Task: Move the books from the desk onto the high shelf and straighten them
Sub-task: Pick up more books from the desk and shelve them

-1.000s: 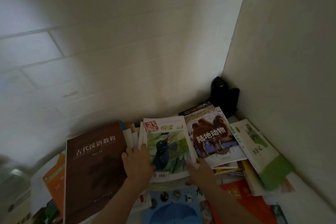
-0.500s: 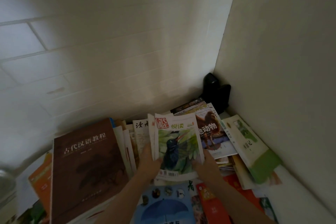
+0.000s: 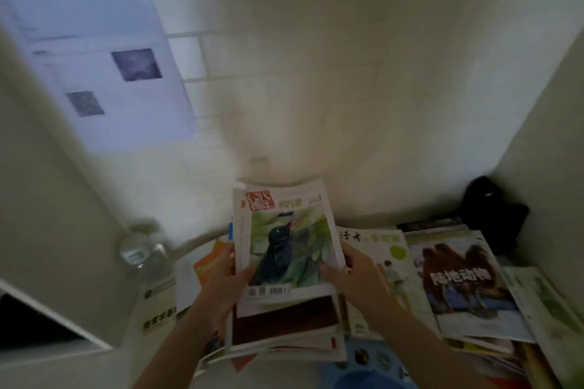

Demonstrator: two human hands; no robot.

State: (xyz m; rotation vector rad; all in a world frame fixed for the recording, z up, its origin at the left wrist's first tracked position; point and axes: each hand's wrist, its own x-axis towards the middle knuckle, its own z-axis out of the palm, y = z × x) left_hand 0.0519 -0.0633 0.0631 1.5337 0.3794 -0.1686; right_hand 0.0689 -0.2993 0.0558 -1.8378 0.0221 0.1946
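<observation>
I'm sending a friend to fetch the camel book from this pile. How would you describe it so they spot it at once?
Start at the corner where the two walls meet, by the black object. Just in front of it, on top of the pile right of the person's right hand, lies the camel book. Only its cover shows a brown camel with large white characters.

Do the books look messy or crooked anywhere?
Yes. On the right, the camel book and the green-and-white book lie flat, overlapping at different angles instead of standing straight. Both hands grip the bird magazine atop a stack.
</observation>
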